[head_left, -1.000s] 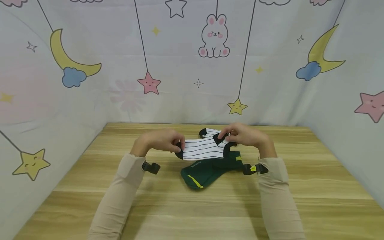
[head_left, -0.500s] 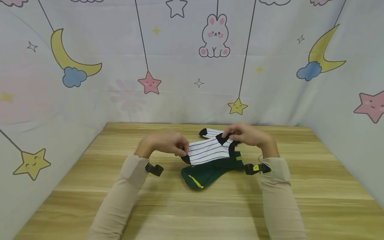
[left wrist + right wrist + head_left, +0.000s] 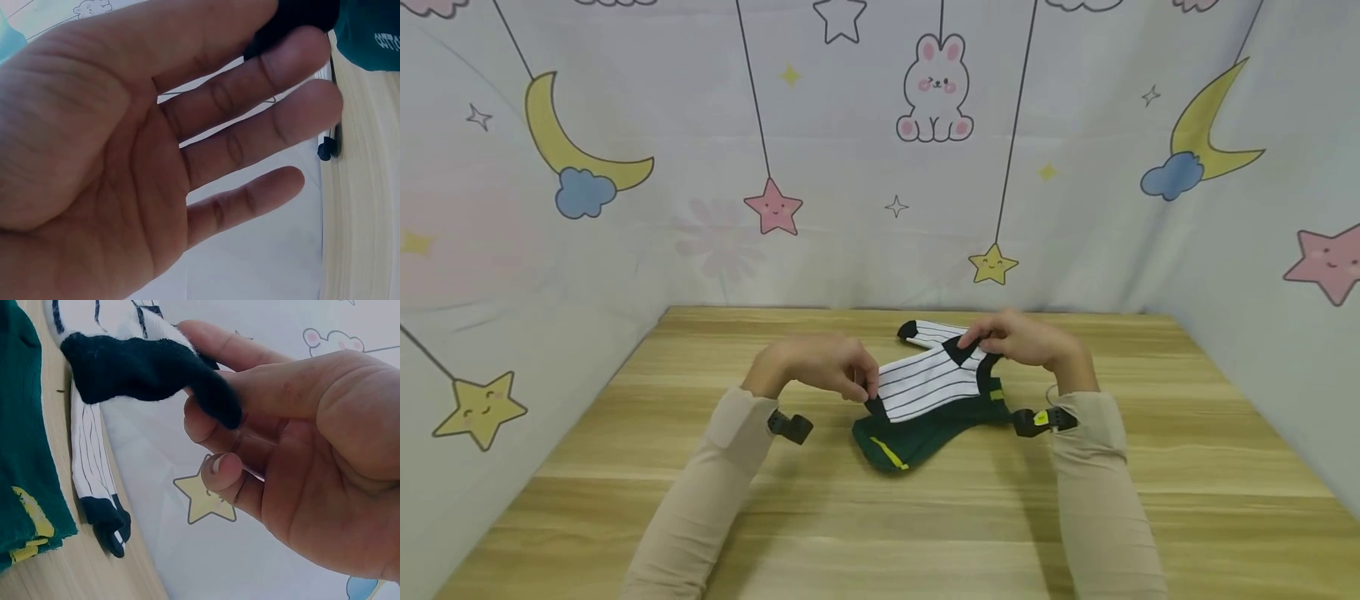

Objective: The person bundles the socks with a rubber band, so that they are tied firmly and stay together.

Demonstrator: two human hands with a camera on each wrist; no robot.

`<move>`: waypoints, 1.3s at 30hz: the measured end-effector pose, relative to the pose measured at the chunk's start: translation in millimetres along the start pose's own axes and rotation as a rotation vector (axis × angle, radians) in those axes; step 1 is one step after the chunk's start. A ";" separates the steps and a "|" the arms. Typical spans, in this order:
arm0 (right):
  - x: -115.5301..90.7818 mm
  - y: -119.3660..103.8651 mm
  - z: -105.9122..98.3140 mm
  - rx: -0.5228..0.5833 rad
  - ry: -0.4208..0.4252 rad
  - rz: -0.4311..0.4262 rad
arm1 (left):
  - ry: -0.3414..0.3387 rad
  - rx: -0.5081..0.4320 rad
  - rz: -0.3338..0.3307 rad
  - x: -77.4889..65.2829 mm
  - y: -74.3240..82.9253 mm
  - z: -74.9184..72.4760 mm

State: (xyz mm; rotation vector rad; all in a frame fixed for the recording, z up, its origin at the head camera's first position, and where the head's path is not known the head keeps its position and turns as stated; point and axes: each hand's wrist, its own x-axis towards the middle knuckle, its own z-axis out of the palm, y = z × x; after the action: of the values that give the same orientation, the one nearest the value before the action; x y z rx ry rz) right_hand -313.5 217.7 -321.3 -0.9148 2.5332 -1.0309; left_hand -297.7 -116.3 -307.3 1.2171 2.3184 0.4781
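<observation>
A white sock with black stripes (image 3: 925,383) stretches between both hands, above a dark green sock (image 3: 917,437) with yellow marks. My left hand (image 3: 827,367) pinches its black toe; in the left wrist view the other fingers (image 3: 281,122) extend away from it. Its black heel (image 3: 958,350) is between the thumb and fingers of my right hand (image 3: 1026,337). The black cuff (image 3: 137,369) hangs near that thumb in the right wrist view. Behind lies a second striped sock (image 3: 925,332), partly covered by the held one.
The socks lie on a wooden table (image 3: 880,533), toward its back half. A white cloth backdrop (image 3: 850,275) printed with moons, stars and a rabbit rises along the back and both sides.
The held striped sock has shifted right and its toe end has come down closer over the green sock. My left hand has moved right and toward me; the right hand has moved slightly right.
</observation>
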 end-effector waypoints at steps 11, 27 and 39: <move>-1.8 2.1 0.2 -0.030 -0.050 0.076 | -0.051 -0.007 0.005 5.2 -0.7 7.1; -2.1 11.2 0.0 -0.079 -0.129 0.101 | -0.122 0.056 0.020 23.6 4.1 18.7; 3.3 21.4 7.9 -0.067 -0.158 0.106 | -0.168 0.101 -0.017 30.3 8.8 24.3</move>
State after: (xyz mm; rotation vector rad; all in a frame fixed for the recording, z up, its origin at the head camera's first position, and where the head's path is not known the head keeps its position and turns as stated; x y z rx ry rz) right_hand -322.3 223.1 -342.0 -0.8341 2.4677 -0.8134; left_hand -293.2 -84.1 -330.4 1.2338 2.2301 0.2446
